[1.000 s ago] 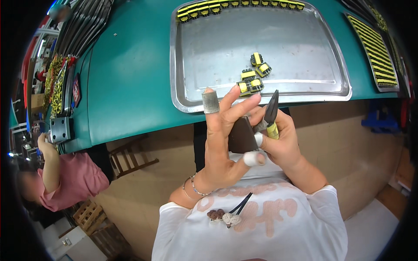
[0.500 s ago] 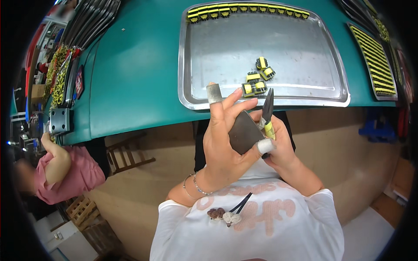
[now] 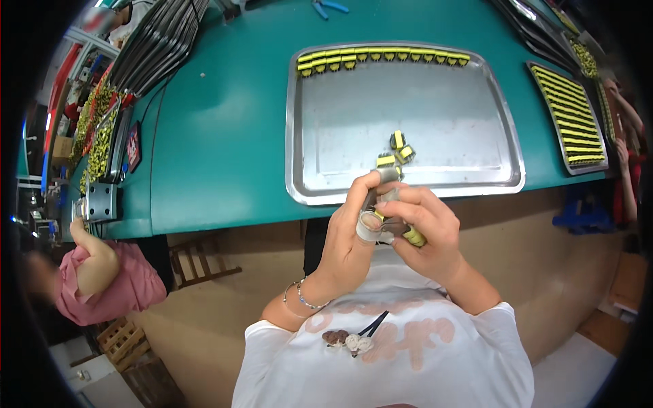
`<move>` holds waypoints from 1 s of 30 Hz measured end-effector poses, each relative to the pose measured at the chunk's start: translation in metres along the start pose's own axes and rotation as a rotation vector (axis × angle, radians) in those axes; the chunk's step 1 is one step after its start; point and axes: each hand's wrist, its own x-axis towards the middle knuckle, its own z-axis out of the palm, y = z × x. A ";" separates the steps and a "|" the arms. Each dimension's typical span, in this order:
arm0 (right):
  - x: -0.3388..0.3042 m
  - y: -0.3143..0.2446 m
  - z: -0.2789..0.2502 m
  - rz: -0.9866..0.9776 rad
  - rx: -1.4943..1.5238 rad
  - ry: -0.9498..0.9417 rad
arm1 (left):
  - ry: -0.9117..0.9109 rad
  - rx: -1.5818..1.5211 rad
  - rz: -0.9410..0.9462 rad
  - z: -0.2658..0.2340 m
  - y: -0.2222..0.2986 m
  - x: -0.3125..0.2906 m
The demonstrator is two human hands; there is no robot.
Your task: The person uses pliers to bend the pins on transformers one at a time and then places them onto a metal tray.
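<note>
Above my lap, just off the tray's near edge, my two hands meet. My left hand (image 3: pixel 343 234) is closed, its index finger and thumb wearing grey and white finger covers, around a small yellow-and-black transformer (image 3: pixel 379 213), mostly hidden by the fingers. My right hand (image 3: pixel 435 231) is closed around pliers (image 3: pixel 413 236) with a yellow grip; their jaws are largely covered, and its fingertips touch the left hand's work. Beyond the fingers a loose transformer (image 3: pixel 398 139) lies with several others near the metal tray's (image 3: pixel 408 191) front rim, partly behind my left fingertip.
A row of transformers (image 3: pixel 381 54) lines the tray's far side. At right stands another filled tray (image 3: pixel 568 122); blue-handled pliers (image 3: pixel 331 8) lie at the back. Stacked trays (image 3: pixel 160 47) are at left, where a person in pink (image 3: pixel 112 275) sits. Another person's arm (image 3: pixel 624 156) shows at right.
My left hand has closed from spread fingers, and a transformer now shows between my hands. The pliers have turned down from pointing upward. The dark block in my left palm is mostly hidden.
</note>
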 end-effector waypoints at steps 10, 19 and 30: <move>0.156 0.020 -0.063 -0.171 -0.184 -0.040 | -0.068 -0.093 -0.113 -0.014 0.061 0.159; 0.234 0.108 -0.074 0.030 -0.237 0.057 | 0.212 -0.071 -0.120 -0.091 -0.002 0.262; 0.334 0.181 -0.038 0.103 -0.357 -0.166 | -0.141 0.797 0.218 -0.100 -0.016 0.278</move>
